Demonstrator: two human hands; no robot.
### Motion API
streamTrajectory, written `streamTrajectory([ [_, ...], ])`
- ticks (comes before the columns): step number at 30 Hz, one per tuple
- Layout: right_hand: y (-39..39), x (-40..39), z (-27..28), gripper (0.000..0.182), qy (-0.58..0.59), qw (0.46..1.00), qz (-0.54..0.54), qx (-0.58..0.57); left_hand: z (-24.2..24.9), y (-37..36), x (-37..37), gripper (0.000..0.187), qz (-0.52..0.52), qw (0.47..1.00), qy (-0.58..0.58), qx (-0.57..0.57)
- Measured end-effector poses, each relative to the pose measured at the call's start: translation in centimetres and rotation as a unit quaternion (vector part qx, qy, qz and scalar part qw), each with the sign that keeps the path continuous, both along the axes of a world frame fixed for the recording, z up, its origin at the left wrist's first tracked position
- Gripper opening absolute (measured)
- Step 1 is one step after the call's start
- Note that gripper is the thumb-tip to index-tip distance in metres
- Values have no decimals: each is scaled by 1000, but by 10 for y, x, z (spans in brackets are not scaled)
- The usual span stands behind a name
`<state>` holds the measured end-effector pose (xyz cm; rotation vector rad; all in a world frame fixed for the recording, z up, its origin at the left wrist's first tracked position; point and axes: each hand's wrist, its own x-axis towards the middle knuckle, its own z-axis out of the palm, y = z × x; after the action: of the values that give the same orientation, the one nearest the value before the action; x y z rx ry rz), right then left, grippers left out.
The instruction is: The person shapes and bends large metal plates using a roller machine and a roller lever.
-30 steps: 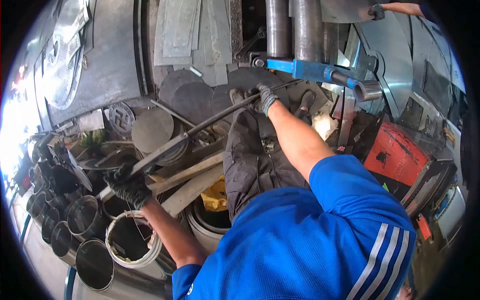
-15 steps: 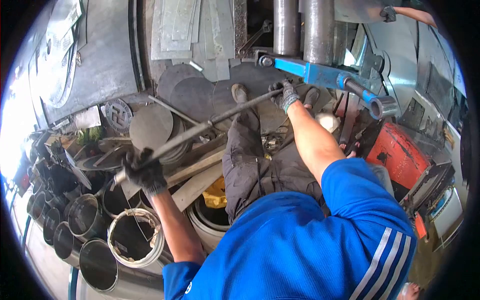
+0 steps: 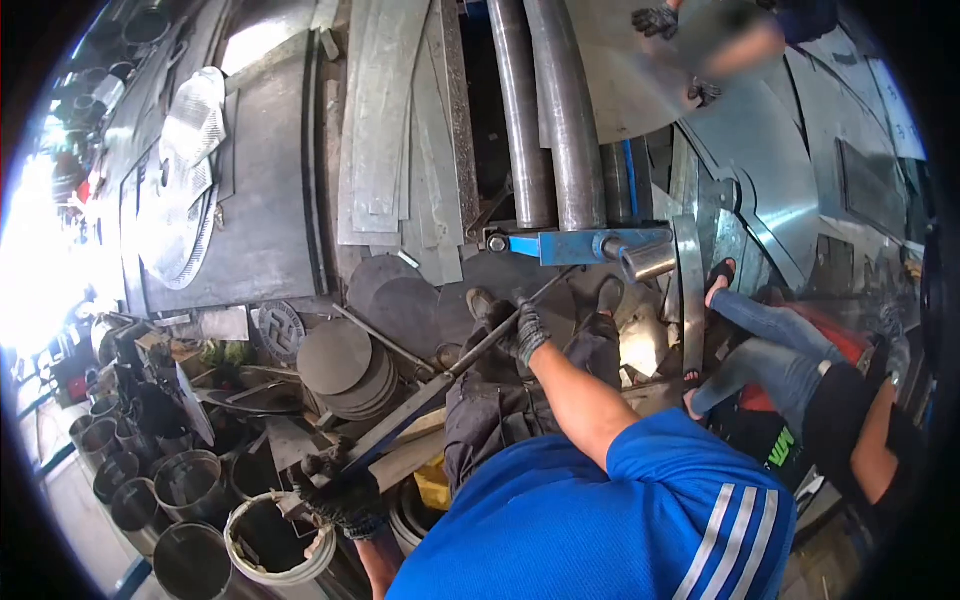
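Note:
A long steel bar slants across my legs, from lower left toward the blue arm of a roller machine. My left hand, in a dark knit glove, is closed around the bar's lower part, just above a white-rimmed bucket. My right hand, gloved too, grips it further up, in front of my knees. The bar's far end lies below the blue arm, which carries a short steel sleeve. Behind the arm run two long steel rollers with a curved metal sheet beside them.
A co-worker's gloved hand is over the sheet at the far side. At the right, another person in jeans is close by. Round metal discs, wooden boards and several open metal cylinders crowd the left. Flat strips lie ahead.
My view has shifted. Both hands have drawn the bar closer to my body, its far end now under the blue arm. A person in jeans has come into view at right; a co-worker shows more at top.

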<state>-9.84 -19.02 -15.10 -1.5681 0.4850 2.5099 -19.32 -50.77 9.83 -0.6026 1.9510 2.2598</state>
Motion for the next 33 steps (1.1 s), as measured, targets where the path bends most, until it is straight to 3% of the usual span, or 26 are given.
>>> streamTrajectory([
  [2, -7, 12, -14, 39, 27, 1000, -9, -7, 7, 5, 26, 40, -76, 986, 92, -114],
  [3, -8, 18, -21, 40, 43, 999, -21, -13, 33, 43, 42, 47, -41, 983, 108, -142],
  [6, 5, 34, -20, 38, 44, 998, 47, 3, 82, 78, 69, 75, 152, 986, 33, 64],
  [7, 10, 38, -20, 39, 121, 992, -7, -34, 73, 52, 81, 68, -38, 943, 195, -266],
  [8, 16, 43, -22, 39, 133, 991, -6, -30, 74, 51, 89, 64, -142, 858, 253, -424],
  [9, 21, 49, -21, 41, 131, 990, 9, -42, 80, 57, 96, 61, -206, 735, 331, -554],
  [10, 25, 53, -20, 43, 128, 990, 24, -54, 86, 65, 105, 44, -195, 888, 204, -364],
  [12, 38, 60, 0, 45, 109, 991, 48, -53, 110, 95, 114, 29, -166, 973, 72, -140],
  [14, 48, 73, 3, 43, 133, 985, 48, -102, 136, 132, 117, 42, -462, 863, 188, -76],
  [15, 56, 80, 3, 43, 152, 978, 70, -122, 149, 151, 127, 31, -448, 871, 185, -79],
  [17, 70, 89, 13, 43, 136, 978, 105, -115, 161, 176, 136, 28, -512, 826, 224, -68],
  [21, 83, 103, 21, 40, 95, 982, 159, -39, 170, 233, 142, 23, -645, 688, 333, -20],
  [25, 95, 124, 6, 33, 129, 965, 222, 53, 174, 287, 160, 19, -737, 527, 420, 55],
  [31, 124, 201, 74, 33, 159, 937, 128, 283, 155, 357, 215, 21, -797, 283, 498, 191],
  [33, 122, 247, 102, 33, 136, 921, 63, 360, 154, 381, 241, 34, -801, 264, 486, 230],
])
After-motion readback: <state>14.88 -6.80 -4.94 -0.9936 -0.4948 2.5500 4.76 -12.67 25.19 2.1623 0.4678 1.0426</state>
